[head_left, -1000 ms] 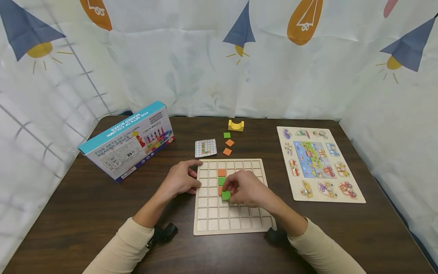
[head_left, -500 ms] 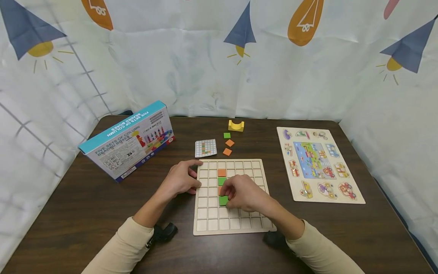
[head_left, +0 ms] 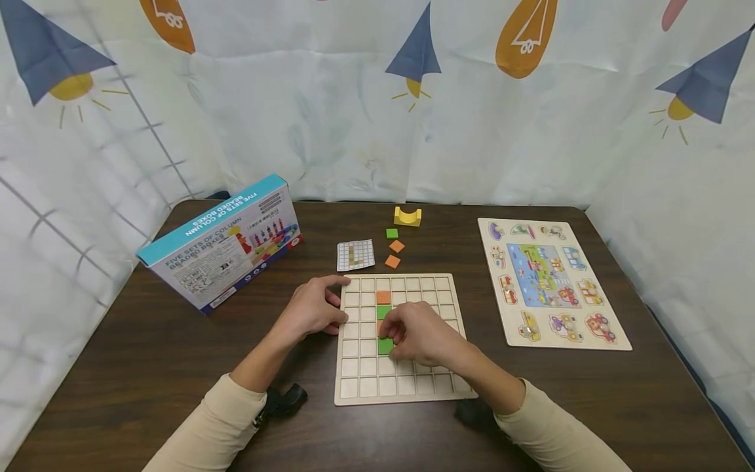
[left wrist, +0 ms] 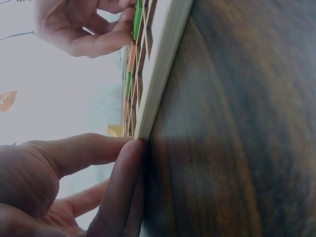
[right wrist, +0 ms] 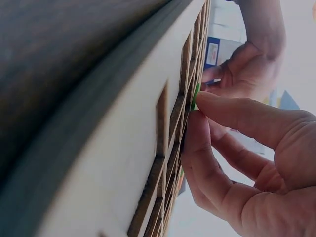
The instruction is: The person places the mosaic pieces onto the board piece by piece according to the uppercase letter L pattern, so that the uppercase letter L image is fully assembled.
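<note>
A wooden grid board lies on the table, with a column of orange and green square tiles in its cells. On its left edge, my left hand grips the rim; the left wrist view shows the thumb on top and fingers against the side. My right hand is over the middle of the board, thumb and fingertips pinching a green tile at a cell, seen low in the grid in the right wrist view. Above it are an orange tile, another green tile and an orange one partly hidden by my fingers.
Behind the board lie a small pattern card, two orange tiles, a green tile and a yellow arched block. A product box stands left. A picture puzzle board lies right.
My right hand has moved slightly toward me and lowered the green tile, which was tilted above the board, into the column below the orange tile. The left hand stays in place.
</note>
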Demonstrator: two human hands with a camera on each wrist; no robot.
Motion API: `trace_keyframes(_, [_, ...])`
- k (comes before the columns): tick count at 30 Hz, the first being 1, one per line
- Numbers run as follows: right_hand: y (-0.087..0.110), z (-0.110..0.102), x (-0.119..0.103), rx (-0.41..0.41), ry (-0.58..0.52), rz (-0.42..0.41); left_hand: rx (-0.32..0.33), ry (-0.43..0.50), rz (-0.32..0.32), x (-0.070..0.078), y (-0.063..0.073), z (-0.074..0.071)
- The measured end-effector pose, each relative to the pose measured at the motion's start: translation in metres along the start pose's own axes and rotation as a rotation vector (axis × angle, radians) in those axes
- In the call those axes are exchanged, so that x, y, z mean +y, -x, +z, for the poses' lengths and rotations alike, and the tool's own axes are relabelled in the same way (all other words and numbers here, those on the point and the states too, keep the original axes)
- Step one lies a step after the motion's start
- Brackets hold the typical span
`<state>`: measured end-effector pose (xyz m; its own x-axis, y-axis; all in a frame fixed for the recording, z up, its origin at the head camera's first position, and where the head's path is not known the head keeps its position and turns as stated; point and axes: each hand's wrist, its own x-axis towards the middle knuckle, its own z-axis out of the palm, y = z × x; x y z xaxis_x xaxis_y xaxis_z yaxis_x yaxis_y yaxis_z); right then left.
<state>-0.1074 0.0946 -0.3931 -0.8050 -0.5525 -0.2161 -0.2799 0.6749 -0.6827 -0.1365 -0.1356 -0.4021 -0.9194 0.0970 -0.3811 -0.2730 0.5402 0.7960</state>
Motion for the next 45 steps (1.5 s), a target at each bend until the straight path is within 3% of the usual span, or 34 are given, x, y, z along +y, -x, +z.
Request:
trace_keyframes(14, [-0.001, -0.007, 0.001, 0.039, 0.009, -0.042, 0.006, -0.006, -0.002, -0.001, 0.0, 0.0])
trace_keyframes(26, [-0.015, -0.037, 0.006, 0.109, 0.091, -0.005, 0.002, -0.026, -0.002, 0.001, 0.0, 0.0])
trace_keyframes(37, [-0.05, -0.066, 0.02, 0.177, 0.123, 0.027, 0.009, -0.017, 0.006, 0.0, 0.0, 0.001])
trace_keyframes(45, [-0.08, -0.073, 0.03, 0.196, 0.137, 0.087, 0.013, -0.013, 0.002, -0.001, 0.0, 0.002])
